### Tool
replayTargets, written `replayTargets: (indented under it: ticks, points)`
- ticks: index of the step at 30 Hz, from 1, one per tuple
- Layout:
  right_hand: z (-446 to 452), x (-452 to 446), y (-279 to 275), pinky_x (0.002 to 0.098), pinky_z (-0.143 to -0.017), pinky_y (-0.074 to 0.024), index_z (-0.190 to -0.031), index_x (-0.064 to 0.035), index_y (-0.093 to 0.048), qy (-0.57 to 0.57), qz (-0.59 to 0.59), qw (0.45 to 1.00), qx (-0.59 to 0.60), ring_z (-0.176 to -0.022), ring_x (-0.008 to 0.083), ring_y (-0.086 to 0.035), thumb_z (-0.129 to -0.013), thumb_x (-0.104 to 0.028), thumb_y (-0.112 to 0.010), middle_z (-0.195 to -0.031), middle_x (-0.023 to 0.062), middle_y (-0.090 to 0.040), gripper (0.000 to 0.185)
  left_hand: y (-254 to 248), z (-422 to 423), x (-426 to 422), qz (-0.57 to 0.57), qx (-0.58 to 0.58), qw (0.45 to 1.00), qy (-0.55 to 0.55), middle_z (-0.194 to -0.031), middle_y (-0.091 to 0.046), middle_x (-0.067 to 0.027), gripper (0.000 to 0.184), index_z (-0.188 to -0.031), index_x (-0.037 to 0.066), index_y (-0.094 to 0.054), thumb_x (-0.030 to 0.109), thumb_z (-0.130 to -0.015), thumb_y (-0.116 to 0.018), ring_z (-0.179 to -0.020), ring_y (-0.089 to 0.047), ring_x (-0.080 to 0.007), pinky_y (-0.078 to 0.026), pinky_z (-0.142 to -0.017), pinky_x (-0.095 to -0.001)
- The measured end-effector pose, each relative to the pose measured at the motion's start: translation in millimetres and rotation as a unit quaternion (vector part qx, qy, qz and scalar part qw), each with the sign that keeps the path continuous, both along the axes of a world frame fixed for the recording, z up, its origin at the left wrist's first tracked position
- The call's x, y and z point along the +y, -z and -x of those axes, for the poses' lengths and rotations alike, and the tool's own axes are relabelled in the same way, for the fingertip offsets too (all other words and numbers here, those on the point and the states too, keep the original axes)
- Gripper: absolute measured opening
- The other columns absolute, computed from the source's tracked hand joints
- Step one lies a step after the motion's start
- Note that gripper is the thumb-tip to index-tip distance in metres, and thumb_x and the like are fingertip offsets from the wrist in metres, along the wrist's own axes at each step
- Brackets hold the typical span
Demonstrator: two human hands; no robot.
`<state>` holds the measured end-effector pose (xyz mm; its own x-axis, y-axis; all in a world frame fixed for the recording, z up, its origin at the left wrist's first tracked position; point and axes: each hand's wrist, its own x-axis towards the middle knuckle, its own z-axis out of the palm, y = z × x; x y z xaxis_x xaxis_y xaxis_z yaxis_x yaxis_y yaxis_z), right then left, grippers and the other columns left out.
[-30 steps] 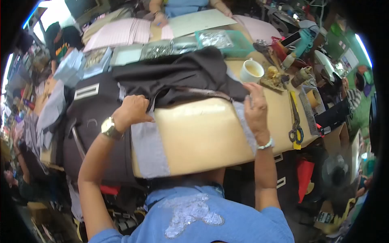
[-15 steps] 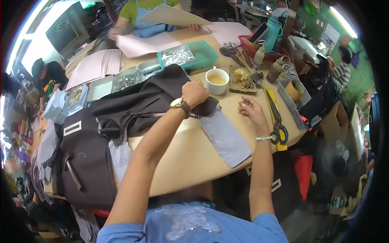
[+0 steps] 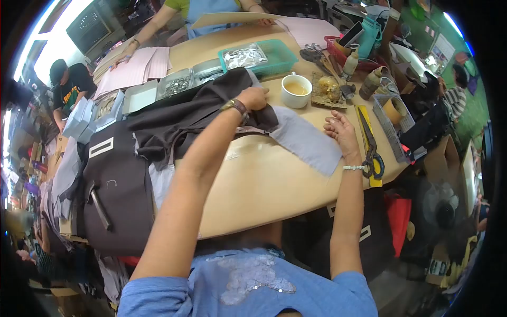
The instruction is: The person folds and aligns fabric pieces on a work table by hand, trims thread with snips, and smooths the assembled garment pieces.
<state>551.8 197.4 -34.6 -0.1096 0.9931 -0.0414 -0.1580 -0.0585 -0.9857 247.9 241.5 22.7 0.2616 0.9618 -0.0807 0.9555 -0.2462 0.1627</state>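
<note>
My left hand [image 3: 254,99], with a watch and strap at the wrist, is closed on the dark brown fabric [image 3: 182,121] bunched on the table. A light grey cloth piece [image 3: 309,137] spreads out from the fabric's right end. My right hand [image 3: 342,132] hovers near the far corner of that cloth, fingers loosely curled and apart, with nothing seen in them. Just right of it lie large shears [image 3: 371,150] on a yellow strip. A white cup [image 3: 296,91] of yellowish liquid stands beyond, between my hands.
A teal tray [image 3: 285,57] and a clear box of small metal parts [image 3: 178,83] sit at the back. A hammer [image 3: 99,207] rests on dark cloth at left. A grey basket [image 3: 393,124] stands at right. Across the table, another person's hand [image 3: 124,55] touches pink sheets.
My left hand has moved away from the cup with the dark fabric, and the grey cloth has shifted up and right. The person opposite has reached toward the stacked sheets.
</note>
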Motion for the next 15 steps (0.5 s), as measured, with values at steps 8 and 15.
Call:
replayTargets:
  ticks: [8,15]
  points:
    - [-2,4,6,0.0225,-0.07,-0.0517,-0.127,-0.0011,-0.046,-0.011,-0.007,1.0,0.023,-0.08,0.0109,-0.061,-0.088,-0.017,-0.061,-0.102,0.0063,-0.061,0.044,-102,64,-19,0.06,-0.078,0.994,-0.049,-0.086,-0.067,-0.0194,0.02,-0.088,-0.007,-0.064,0.009,-0.081,-0.054,-0.066,-0.068,-0.0245,-0.056,-0.049,-0.0368]
    - [-3,4,6,0.0236,-0.069,-0.0529,-0.127,0.0,-0.046,0.003,-0.01,1.0,0.017,-0.081,0.012,-0.061,-0.09,-0.014,-0.058,-0.104,0.008,-0.059,0.041,-124,52,-53,-0.015,-0.22,0.955,-0.199,-0.081,-0.066,-0.0065,0.029,-0.1,0.005,-0.07,0.024,-0.078,-0.064,-0.067,-0.064,-0.0181,-0.056,-0.058,-0.0321]
